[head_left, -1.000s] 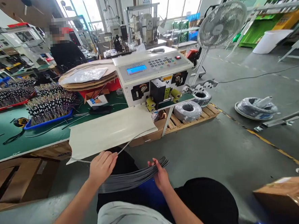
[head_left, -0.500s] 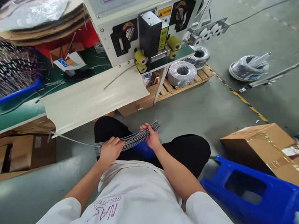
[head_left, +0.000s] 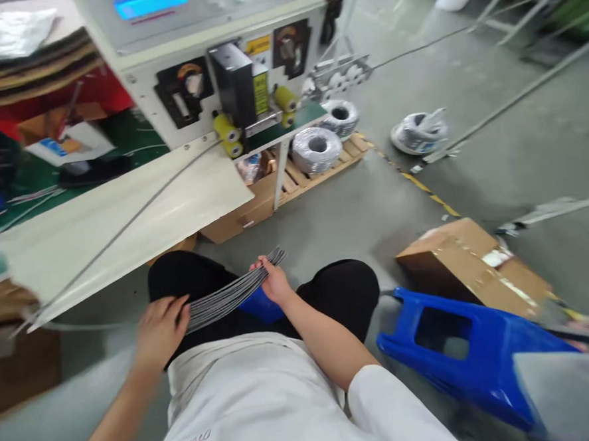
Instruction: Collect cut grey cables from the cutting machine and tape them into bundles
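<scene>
Standing beyond both hands, a boxy off-white cutting machine (head_left: 165, 69) is facing a long cream plastic chute (head_left: 125, 224), with a blue plastic stool (head_left: 462, 350) lying right of the right hand (head_left: 273, 282). Both hands are grasping a bundle of grey cut wires (head_left: 229, 297) over the lap, the left hand (head_left: 159, 332) at one end, the right near the other.
</scene>
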Tool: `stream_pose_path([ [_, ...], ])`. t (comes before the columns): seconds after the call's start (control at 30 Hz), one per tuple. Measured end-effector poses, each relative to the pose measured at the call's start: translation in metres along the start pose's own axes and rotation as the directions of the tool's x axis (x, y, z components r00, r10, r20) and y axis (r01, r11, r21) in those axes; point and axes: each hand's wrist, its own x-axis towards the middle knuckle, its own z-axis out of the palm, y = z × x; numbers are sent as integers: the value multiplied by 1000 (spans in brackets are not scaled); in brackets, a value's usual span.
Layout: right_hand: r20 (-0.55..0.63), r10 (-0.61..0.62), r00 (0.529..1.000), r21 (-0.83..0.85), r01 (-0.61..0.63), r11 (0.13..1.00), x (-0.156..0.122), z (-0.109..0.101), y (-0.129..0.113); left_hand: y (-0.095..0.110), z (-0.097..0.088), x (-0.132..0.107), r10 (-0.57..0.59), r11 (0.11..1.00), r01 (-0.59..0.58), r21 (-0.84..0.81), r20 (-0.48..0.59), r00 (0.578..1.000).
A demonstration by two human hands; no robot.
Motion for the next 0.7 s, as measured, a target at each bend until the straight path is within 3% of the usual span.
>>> stream_pose_path([
  [0.13,33,6,999,47,-7,999,4,-2,0,-27,23,-12,-103,987,91,-129,-91,990],
  [0.27,28,17,999,52,-18,998,6,-6,-1,-24,36,-17,-152,968,123,-218,-120,981],
  [0.57,26,43,999,32,-44,999,8,-6,-3,-16,30,-10,-126,951,57,-304,-212,969],
  [0.7,22,42,999,38,-43,998,10,-8,-1,-11,27,-8,-101,972,64,-228,-157,982],
])
